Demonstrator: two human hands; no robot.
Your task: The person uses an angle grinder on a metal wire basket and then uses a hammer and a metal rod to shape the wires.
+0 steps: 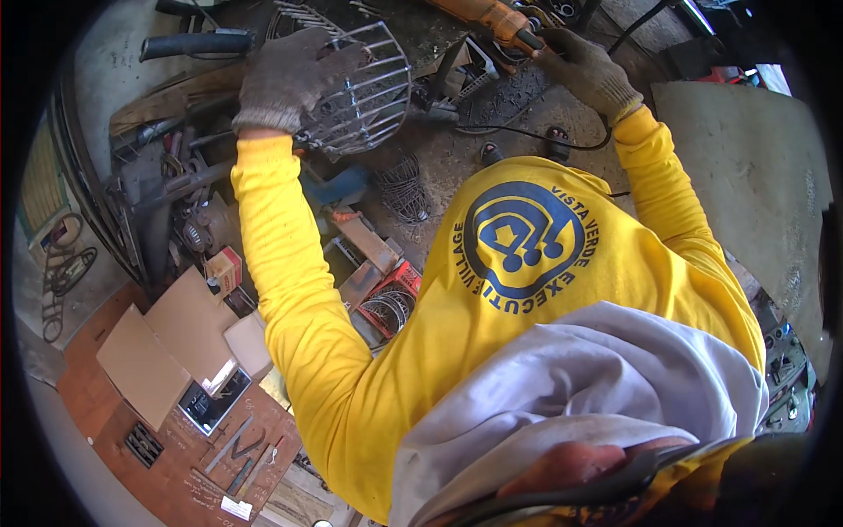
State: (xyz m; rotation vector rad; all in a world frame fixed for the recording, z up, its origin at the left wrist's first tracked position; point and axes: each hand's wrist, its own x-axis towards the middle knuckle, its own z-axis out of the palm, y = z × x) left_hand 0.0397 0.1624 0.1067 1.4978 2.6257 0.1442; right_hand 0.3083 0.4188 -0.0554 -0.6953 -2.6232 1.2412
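Note:
My left hand (290, 81), in a grey-brown knit glove, grips the edge of a curved metal wire grille (384, 104) made of parallel rods in a bent frame. At the upper right, my right hand (587, 72), gloved the same way, is closed around the rear end of an orange power tool (487, 18). A black cord (575, 146) hangs in a loop below that hand. The tool's front end runs out past the top of the view, so its working head is hidden. Tool and grille are apart.
A coiled wire bundle (404, 191) lies on the floor below the grille. Metal scrap and tools crowd the left. At the lower left, a brown bench (97, 386) holds an open cardboard box (189, 307) and hand tools. A large grey sheet (746, 167) stands at right.

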